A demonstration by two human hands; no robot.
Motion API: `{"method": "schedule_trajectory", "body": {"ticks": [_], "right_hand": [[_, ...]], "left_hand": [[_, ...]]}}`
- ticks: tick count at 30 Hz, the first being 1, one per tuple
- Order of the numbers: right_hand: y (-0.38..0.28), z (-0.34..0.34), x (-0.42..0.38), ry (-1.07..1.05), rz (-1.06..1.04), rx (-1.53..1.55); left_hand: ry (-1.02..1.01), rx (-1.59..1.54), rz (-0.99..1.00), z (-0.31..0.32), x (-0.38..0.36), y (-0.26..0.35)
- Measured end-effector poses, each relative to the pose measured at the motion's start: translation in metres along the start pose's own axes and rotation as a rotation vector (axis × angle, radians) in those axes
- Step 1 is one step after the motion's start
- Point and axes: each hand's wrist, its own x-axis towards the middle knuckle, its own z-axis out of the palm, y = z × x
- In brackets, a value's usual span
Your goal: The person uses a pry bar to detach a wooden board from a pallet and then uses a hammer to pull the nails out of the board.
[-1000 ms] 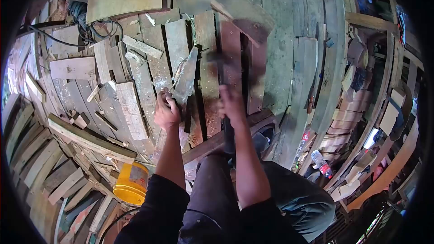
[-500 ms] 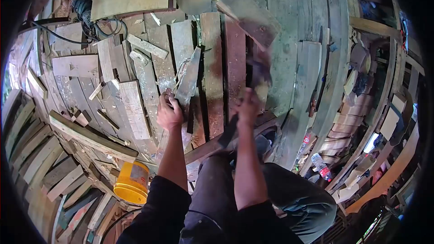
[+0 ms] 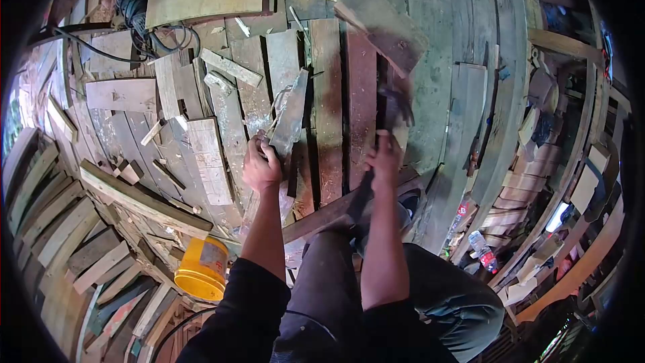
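Two hands busy: left hand (image 3: pixel 261 169) grips plank (image 3: pixel 290 115); right hand (image 3: pixel 385 161) hammer (image 3: pixel 390 104).

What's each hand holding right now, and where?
Left hand grips the lower end of a wood piece. Right hand holds a blurred hammer-like tool by its handle.

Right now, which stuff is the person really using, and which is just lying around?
In use:
left hand gripping the grey plank piece
right hand gripping the hammer, blurred

Lying about:
yellow bucket
black cables
plastic bottle
loose offcuts
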Motion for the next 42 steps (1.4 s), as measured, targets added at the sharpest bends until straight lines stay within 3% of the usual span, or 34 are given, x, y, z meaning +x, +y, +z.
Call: {"method": "schedule_trajectory", "body": {"ticks": [2, 3, 5, 9, 11, 14, 17, 19, 22, 27, 29, 31, 32, 36, 42], "right_hand": [[0.004, 0.026, -0.011, -0.234, 0.098, -0.090], [0.003, 0.039, -0.017, -0.464, 0.133, -0.131], [-0.006, 0.036, -0.006, -0.509, 0.184, -0.223], [-0.022, 0.004, 0.006, -0.430, 0.073, -0.317], [-0.023, -0.012, 0.017, -0.199, -0.010, -0.096], [-0.012, -0.017, 0.025, -0.022, -0.055, 0.151], [0.018, 0.019, 0.008, -0.003, -0.088, 0.119], [0.020, 0.040, -0.014, -0.404, 0.090, -0.184], [0.000, 0.032, -0.009, -0.517, -0.049, -0.437], [-0.019, -0.027, 0.004, -0.426, -0.072, -0.647], [-0.020, -0.056, 0.020, -0.287, -0.060, -0.878], [-0.021, -0.090, 0.033, -0.270, -0.744, -1.345], [-0.035, -0.094, 0.026, -0.299, -0.610, -1.395], [-0.061, -0.080, 0.015, -0.390, -0.457, -1.523], [-0.050, -0.064, 0.028, -0.319, -0.638, -1.563]], "left_hand": [[0.025, 0.017, 0.014, 0.003, -0.002, -0.003], [0.054, 0.029, 0.031, 0.005, 0.000, -0.004], [-0.061, 0.065, -0.040, 0.003, 0.002, -0.010], [0.072, -0.009, 0.025, 0.006, 0.002, -0.011], [0.083, 0.021, 0.041, 0.007, 0.004, -0.008], [0.039, 0.016, -0.002, 0.004, 0.004, -0.005], [0.040, -0.011, 0.016, 0.008, 0.003, -0.009], [0.050, -0.021, 0.044, 0.008, 0.006, -0.009], [0.043, -0.056, 0.039, 0.001, 0.006, -0.011], [0.089, -0.008, 0.024, 0.001, 0.006, -0.006], [0.082, -0.028, 0.020, 0.002, 0.005, -0.006], [0.081, 0.008, 0.009, 0.004, 0.006, -0.009], [0.065, 0.040, -0.020, 0.004, 0.006, -0.008], [0.062, 0.001, -0.032, 0.001, 0.006, -0.005], [0.044, -0.043, -0.040, -0.001, 0.006, -0.005]]}}
